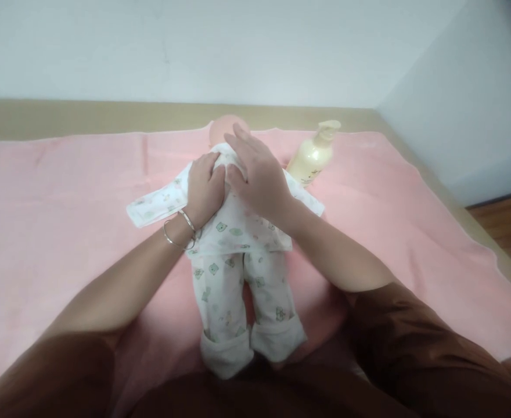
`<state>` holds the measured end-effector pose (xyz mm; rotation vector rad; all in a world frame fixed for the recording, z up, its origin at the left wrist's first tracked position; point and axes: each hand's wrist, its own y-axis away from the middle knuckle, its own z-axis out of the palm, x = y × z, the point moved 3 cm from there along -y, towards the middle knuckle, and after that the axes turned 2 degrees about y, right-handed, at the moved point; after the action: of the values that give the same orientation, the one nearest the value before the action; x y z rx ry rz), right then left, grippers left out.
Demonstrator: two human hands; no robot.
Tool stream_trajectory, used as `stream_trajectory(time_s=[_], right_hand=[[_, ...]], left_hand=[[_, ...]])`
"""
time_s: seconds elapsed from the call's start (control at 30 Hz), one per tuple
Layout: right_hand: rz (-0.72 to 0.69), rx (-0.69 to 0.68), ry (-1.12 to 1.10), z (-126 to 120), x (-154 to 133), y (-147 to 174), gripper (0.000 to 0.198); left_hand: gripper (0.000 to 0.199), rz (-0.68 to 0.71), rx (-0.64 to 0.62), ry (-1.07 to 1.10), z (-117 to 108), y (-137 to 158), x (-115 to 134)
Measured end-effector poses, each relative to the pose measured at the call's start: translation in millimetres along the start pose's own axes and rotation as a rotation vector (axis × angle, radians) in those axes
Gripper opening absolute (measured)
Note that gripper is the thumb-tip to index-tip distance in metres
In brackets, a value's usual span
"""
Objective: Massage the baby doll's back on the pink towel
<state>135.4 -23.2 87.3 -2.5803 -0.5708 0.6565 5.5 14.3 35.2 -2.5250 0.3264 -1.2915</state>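
A baby doll (pixel 233 229) in a white shirt and trousers with small green prints lies stretched out in front of me, its bare head (pixel 229 129) at the far end. Its face does not show. My left hand (pixel 205 188) is curled round the doll's shoulder on the left, thumb on the shirt. Over the upper right of the shirt is my right hand (pixel 258 171), fingers extended toward the head and thumb apart; whether its palm presses on the cloth, I cannot tell. The shirt sleeves spread out to both sides, and the trouser cuffs are folded up.
A pale yellow pump bottle (pixel 312 157) lies tilted beyond the doll's right sleeve. Under everything spreads a pink cloth (pixel 85 191) on a tan surface (pixel 107 119). A white wall (pixel 172 52) rises behind, and wooden floor (pixel 508 223) shows at the right.
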Motion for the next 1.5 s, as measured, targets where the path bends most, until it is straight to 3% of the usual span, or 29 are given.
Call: stream_trajectory(time_s=[0.2, 0.43, 0.67, 0.9, 1.1, 1.3, 1.5], right_hand=[[0.014, -0.096, 0.041, 38.3, 23.1, -5.1, 0.051], [0.027, 0.021, 0.063, 2.0, 7.6, -1.7, 0.058], [0.026, 0.019, -0.006, 43.5, 22.7, 1.5, 0.052], [0.053, 0.098, 0.021, 19.8, 18.1, -2.1, 0.056], [0.043, -0.079, 0.054, 36.5, 16.5, -0.3, 0.051], [0.025, -0.025, 0.032, 25.6, 15.0, -2.0, 0.058], [0.023, -0.085, 0.039, 39.5, 9.8, 5.2, 0.05]], left_hand=[[0.025, -0.031, 0.06, -0.017, 0.9, 0.9, -4.6], [0.017, -0.042, 0.032, -0.028, 1.2, 0.2, -2.8], [0.026, -0.023, 0.04, -0.032, -0.6, 2.7, 1.2], [0.024, -0.059, 0.066, -0.021, -2.1, 4.4, -0.6], [0.023, -0.044, 0.06, 0.007, -1.6, 3.9, 0.8], [0.02, -0.052, 0.051, 0.012, -1.3, 4.5, 0.4], [0.026, -0.018, 0.052, 0.011, -0.7, 1.7, -2.3]])
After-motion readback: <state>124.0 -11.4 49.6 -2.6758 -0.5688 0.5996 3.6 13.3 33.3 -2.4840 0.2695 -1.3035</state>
